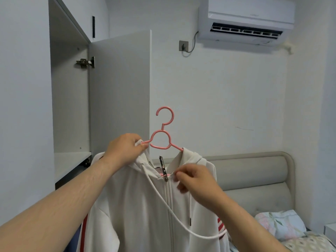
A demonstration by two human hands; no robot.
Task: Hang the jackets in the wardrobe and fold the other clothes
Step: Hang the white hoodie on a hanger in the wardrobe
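Left hand (125,148) clutches hanger (162,127) and jacket (141,206) beside the wardrobe door (120,91) edge; right hand (196,180) pinches collar (173,163).

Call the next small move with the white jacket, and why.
Probably release the right hand and carry the pink hanger left into the open wardrobe. The white jacket already sits on both hanger arms, zipped to the collar, the left hand grips the shoulder at the hanger's end, and the hook is free.

Left hand (125,147) grips white jacket (141,206) on pink hanger (161,140); right hand (195,179) pinches collar.
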